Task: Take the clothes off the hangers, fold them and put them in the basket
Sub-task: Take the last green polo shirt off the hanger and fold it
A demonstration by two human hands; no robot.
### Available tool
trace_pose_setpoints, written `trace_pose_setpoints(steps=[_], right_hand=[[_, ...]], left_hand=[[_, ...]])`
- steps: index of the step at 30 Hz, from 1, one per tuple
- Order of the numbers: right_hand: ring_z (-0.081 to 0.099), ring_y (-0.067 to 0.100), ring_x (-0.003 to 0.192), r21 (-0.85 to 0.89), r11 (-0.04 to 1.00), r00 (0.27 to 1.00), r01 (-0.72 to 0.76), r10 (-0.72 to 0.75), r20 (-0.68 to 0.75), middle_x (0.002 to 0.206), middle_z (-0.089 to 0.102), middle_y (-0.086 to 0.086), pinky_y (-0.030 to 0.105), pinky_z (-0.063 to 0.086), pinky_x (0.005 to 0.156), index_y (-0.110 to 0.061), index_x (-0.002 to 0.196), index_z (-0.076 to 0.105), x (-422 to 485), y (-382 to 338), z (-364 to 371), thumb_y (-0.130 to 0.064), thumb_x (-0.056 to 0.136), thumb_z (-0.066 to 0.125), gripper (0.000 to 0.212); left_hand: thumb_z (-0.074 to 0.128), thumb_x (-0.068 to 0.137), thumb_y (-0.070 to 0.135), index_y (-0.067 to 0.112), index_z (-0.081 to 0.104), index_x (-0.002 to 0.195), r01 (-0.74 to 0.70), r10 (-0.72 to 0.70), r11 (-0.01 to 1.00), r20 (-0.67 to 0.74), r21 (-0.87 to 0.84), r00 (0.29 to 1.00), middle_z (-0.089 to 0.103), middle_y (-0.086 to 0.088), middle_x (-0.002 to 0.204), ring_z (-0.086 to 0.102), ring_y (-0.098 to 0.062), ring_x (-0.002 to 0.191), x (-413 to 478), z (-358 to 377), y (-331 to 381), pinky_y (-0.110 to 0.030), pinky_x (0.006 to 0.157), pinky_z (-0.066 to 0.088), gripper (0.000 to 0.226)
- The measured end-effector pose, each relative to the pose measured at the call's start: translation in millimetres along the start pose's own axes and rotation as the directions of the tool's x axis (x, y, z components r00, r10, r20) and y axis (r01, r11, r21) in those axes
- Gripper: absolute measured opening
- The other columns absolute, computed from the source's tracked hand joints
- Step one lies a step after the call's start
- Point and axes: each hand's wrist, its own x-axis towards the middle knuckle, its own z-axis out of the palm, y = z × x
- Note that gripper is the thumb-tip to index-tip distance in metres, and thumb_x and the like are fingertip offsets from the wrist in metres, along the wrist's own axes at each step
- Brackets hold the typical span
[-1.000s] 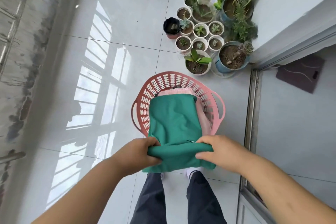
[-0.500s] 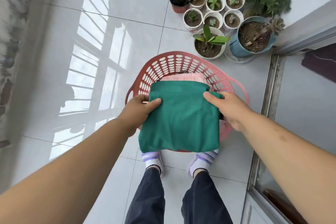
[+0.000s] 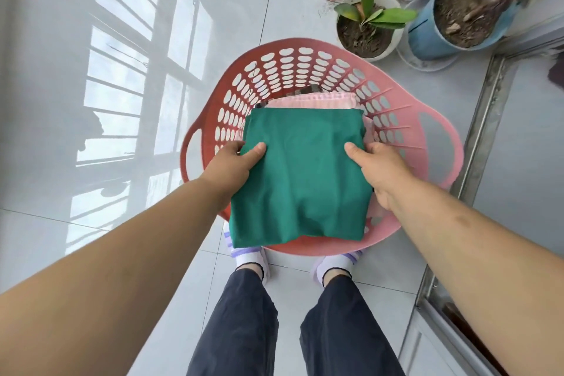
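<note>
Head view: left hand (image 3: 233, 163) and right hand (image 3: 377, 166) each clamped on opposite side edges of folded green garment (image 3: 300, 180), over pink basket (image 3: 439, 143), atop pink folded cloth (image 3: 320, 101).

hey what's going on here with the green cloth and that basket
A person standing over a pink laundry basket holds a folded green garment by its two sides, left hand and right hand, thumbs on top. The garment sits over the basket's opening, above a folded pink garment already inside. Both hands grip it, so it is not released yet. Potted plants stand on the floor beyond the basket.
</note>
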Motion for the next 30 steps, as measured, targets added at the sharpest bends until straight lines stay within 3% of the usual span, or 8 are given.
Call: trace_pose_setpoints(steps=[5, 9, 12, 14, 18, 22, 26, 30], right_hand=[[0.064, 0.027, 0.081, -0.109, 0.989, 0.977, 0.099, -0.118, -0.18, 0.093, 0.072, 0.015, 0.054, 0.054, 0.086, -0.019, 0.075, 0.059, 0, 14, -2, -0.041, 0.088, 0.059, 0.026], [0.064, 0.024, 0.087, -0.07, 0.992, 0.957, 0.101, -0.117, -0.264, 0.091, 0.07, 0.004, 0.049, 0.053, 0.089, -0.024, 0.077, 0.058, -1, 10, -3, -0.055, 0.087, 0.053, 0.032], [0.065, 0.028, 0.098, -0.115, 0.993, 0.987, -0.021, 0.002, -0.161, 0.103, 0.071, 0.004, 0.048, 0.051, 0.094, -0.021, 0.096, 0.063, -8, 10, 3, -0.086, 0.059, 0.043, 0.077], [0.065, 0.026, 0.1, -0.125, 0.991, 0.994, -0.047, 0.034, -0.099, 0.107, 0.069, 0.001, 0.045, 0.051, 0.095, -0.023, 0.104, 0.061, -14, 11, 6, -0.087, 0.055, 0.045, 0.083], [0.07, 0.021, 0.093, -0.024, 1.0, 0.994, -0.018, 0.015, -0.112, 0.098, 0.074, -0.003, 0.045, 0.054, 0.092, -0.019, 0.096, 0.068, -8, -4, 6, -0.079, 0.062, 0.06, 0.07], [0.068, 0.019, 0.102, 0.145, 0.981, 0.989, -0.13, 0.14, -0.057, 0.112, 0.071, -0.002, 0.037, 0.054, 0.093, -0.016, 0.117, 0.067, 4, -26, 5, -0.073, 0.057, 0.073, 0.082], [0.07, 0.012, 0.086, 0.198, 0.98, 0.999, -0.028, 0.022, 0.031, 0.106, 0.073, -0.001, 0.026, 0.056, 0.072, -0.019, 0.107, 0.066, 12, -42, 5, -0.023, 0.089, 0.07, 0.019], [0.067, 0.007, 0.084, 0.155, 0.987, 0.99, 0.029, -0.05, 0.131, 0.097, 0.07, -0.008, 0.021, 0.056, 0.071, -0.023, 0.118, 0.061, 14, -45, 6, -0.008, 0.094, 0.061, 0.028]], left_hand=[[0.062, 0.095, 0.032, 0.017, 0.067, 0.113, -0.079, 0.076, 0.994, -0.043, -0.076, 0.996, 0.074, 0.001, 0.101, 0.072, -0.016, 0.088, 2, 2, -2, -0.032, 0.081, 0.058, 0.024], [0.056, 0.098, 0.031, 0.02, 0.068, 0.093, -0.132, 0.118, 0.982, -0.113, -0.132, 0.987, 0.072, 0.005, 0.088, 0.068, -0.01, 0.078, 11, 7, 21, -0.029, 0.075, 0.057, 0.017], [0.056, 0.095, 0.044, 0.021, 0.065, 0.111, -0.051, 0.047, 0.998, -0.082, -0.04, 0.995, 0.07, 0.001, 0.105, 0.068, -0.018, 0.095, 14, 9, 23, -0.039, 0.091, 0.056, 0.03], [0.056, 0.092, 0.05, 0.018, 0.056, 0.125, -0.006, 0.01, 0.998, -0.052, 0.061, 0.999, 0.066, -0.001, 0.115, 0.066, -0.022, 0.101, 9, 9, 15, -0.044, 0.095, 0.053, 0.045], [0.062, 0.091, 0.039, 0.02, 0.049, 0.129, -0.008, 0.024, 0.964, -0.056, 0.267, 0.998, 0.062, 0.001, 0.118, 0.061, -0.023, 0.104, -4, 8, -7, -0.039, 0.095, 0.05, 0.045], [0.061, 0.091, 0.027, 0.02, 0.05, 0.128, -0.008, 0.029, 0.921, -0.048, 0.389, 0.998, 0.063, 0.0, 0.117, 0.061, -0.025, 0.104, -11, 8, -16, -0.042, 0.095, 0.05, 0.039], [0.061, 0.092, 0.025, 0.016, 0.055, 0.119, -0.012, 0.02, 0.909, -0.015, 0.418, 1.0, 0.066, -0.002, 0.111, 0.062, -0.025, 0.101, -11, 11, -11, -0.042, 0.093, 0.051, 0.029], [0.063, 0.092, 0.025, 0.015, 0.057, 0.121, 0.04, -0.052, 0.953, 0.032, 0.301, 0.998, 0.067, -0.002, 0.112, 0.064, -0.022, 0.1, -12, 10, -11, -0.038, 0.091, 0.052, 0.03]])
